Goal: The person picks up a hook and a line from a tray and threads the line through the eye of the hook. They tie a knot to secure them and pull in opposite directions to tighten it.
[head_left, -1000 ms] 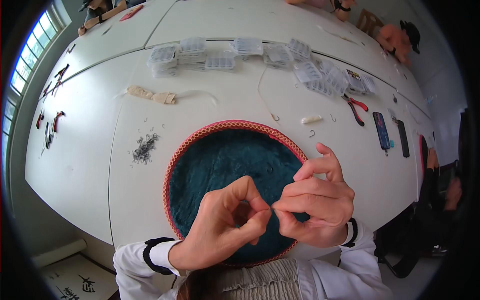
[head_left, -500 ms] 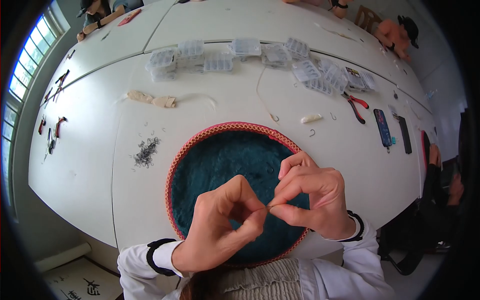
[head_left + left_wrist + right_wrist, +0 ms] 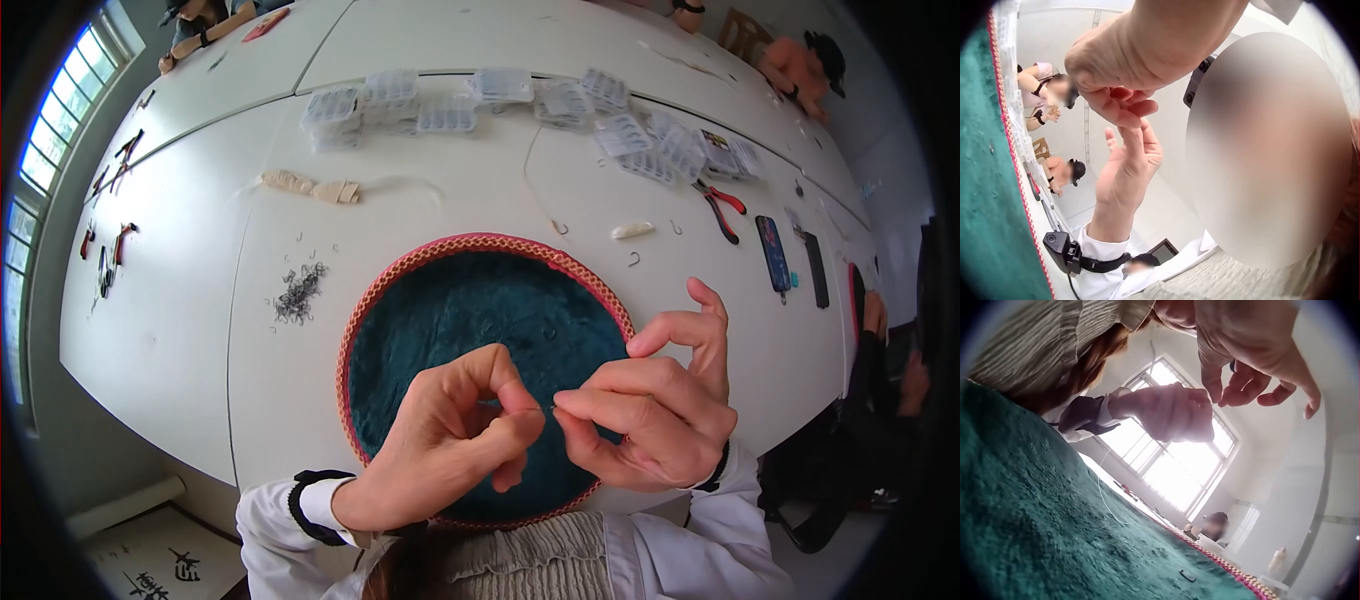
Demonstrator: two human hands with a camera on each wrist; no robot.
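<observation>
Both hands meet over a round cushion-like tray (image 3: 480, 280), lined in teal plush with a red and gold braided rim. My left hand (image 3: 455, 425) pinches a tiny thin thing between thumb and forefinger; its kind I cannot tell. Close to its right, my right hand (image 3: 655, 410) brings thumb and forefinger together on a fine strand, the other fingers raised. A narrow gap separates the two sets of fingertips. On the plush lies a small dark fish hook (image 3: 549, 333). A thin pale line (image 3: 1102, 487) hangs beside the left hand in the right wrist view.
Left of the tray lies a heap of fish hooks (image 3: 300, 294). Beyond are a wrapped bundle (image 3: 310, 187), clear compartment boxes (image 3: 447, 114), a white roll (image 3: 632, 231), red-handled pliers (image 3: 722, 208) and a phone (image 3: 772, 252). Other people sit around the tables.
My right hand first closed in beside the left, its raised fingers folding, then drew off slightly rightward with the fingers spread again. The left hand keeps its pinch.
</observation>
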